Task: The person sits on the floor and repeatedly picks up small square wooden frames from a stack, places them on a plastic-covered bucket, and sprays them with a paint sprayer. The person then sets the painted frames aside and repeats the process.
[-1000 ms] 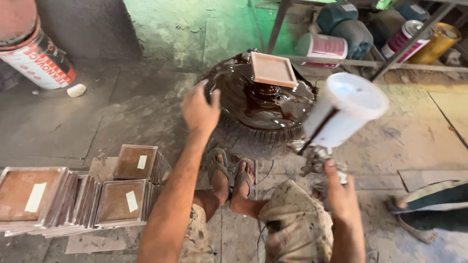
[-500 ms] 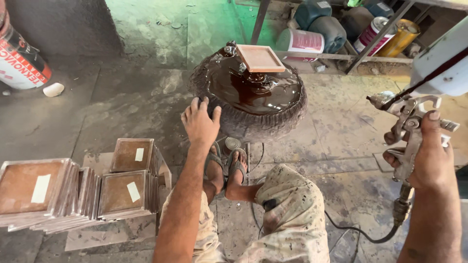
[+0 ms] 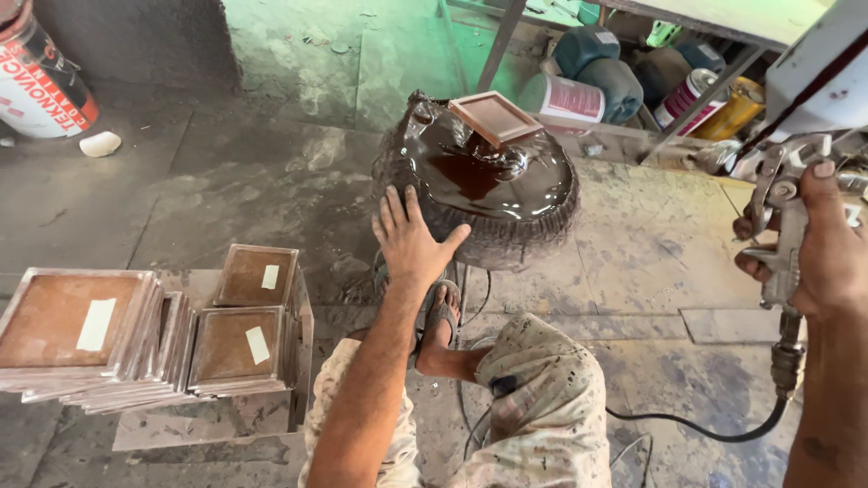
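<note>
Head view: left hand (image 3: 411, 239) flat on tyre (image 3: 506, 237)

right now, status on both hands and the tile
Left hand flat on the tyre rim, open. Right hand gripping spray gun, held off to the side. Tile on the stand, glossy wet. Nothing between gun and tile.

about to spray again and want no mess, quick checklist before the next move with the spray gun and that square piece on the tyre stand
1. Square piece seated on the stand's centre: ok, though it sits tilted.
2. Left hand clear of the square piece: ok, it lies flat on the tyre rim, close to the wet brown coating.
3. Right hand gripping the spray gun: ok, fingers around the handle.
4. Nozzle aimed at the piece: cannot tell.
5. Hose free of feet: ok, it trails on the floor beside the knee.
6. Stacked pieces out of the spray: cannot tell.
</note>
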